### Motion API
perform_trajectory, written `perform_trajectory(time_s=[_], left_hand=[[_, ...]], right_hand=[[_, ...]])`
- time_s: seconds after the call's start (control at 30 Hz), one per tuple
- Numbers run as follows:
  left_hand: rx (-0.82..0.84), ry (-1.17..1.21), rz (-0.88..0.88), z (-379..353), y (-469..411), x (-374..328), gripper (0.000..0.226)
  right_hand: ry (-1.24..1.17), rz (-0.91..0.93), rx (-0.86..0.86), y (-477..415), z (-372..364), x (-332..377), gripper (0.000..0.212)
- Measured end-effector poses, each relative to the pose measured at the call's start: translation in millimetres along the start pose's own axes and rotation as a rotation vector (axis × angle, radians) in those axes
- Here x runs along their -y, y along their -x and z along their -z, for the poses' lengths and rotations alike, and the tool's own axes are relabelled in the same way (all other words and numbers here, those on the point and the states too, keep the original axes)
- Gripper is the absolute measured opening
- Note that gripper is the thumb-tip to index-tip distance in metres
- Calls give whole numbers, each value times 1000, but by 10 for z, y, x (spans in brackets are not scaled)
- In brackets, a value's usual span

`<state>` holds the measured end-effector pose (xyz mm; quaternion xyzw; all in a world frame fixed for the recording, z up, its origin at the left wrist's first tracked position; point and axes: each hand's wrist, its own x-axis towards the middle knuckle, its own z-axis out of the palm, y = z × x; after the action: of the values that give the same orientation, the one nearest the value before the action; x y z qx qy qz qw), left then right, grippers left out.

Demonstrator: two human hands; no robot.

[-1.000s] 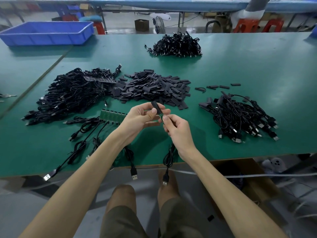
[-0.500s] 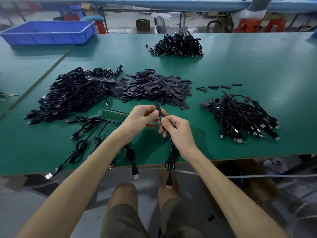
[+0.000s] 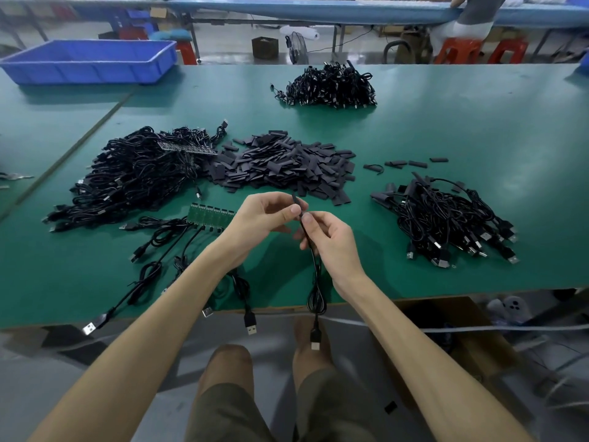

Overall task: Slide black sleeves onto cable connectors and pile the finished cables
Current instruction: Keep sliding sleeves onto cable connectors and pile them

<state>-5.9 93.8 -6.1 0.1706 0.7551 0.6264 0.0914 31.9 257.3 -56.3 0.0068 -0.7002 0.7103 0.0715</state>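
The two hands have drawn together since a second ago. The right thumb, which then sat a little below the left one, now meets it at the foot of the black sleeve (image 3: 297, 202), and the cable (image 3: 314, 275) shows along the right palm, where before it was hidden behind that hand. Its hanging loop and USB plug (image 3: 315, 343) have dropped slightly and swung a touch to the right below the near edge of the tabletop (image 3: 478, 138). The heaps have not stirred.

The left hand (image 3: 261, 218) pinches the sleeve between thumb and forefinger, its other fingers loosely curled behind. The right hand (image 3: 334, 244) has its fingers closed on the cable just beneath the sleeve's lower mouth. Both are held in the air above the tabletop's near-middle.

The sleeve stands nearly upright, its top leaning a little to the far left, and the cable runs on from it in almost the same line — down and toward the near edge. Seating it looks like a push along that shared axis, cable fed upward while the sleeve is held steady. The connector is hidden inside the sleeve or behind the fingertips, so how far it has gone in cannot be told.

The pile of finished cables (image 3: 446, 224) lies toward the right edge, with the right hand the nearer — a drop there would likely fall to it.
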Motion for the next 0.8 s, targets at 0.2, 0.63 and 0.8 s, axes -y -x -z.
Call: perform_trajectory(time_s=[0.2,0.63,0.8], left_hand=[[-44,14,122,98,-18,30,27],[-143,-115,285,17,-57,-3,26],[-99,-189,296,15,-71,28,23]], right_hand=[[20,14,15,13,-4,-14,5],[328,46,-73,67,-89,28,10],[377,47,-68,76,-111,34,10]])
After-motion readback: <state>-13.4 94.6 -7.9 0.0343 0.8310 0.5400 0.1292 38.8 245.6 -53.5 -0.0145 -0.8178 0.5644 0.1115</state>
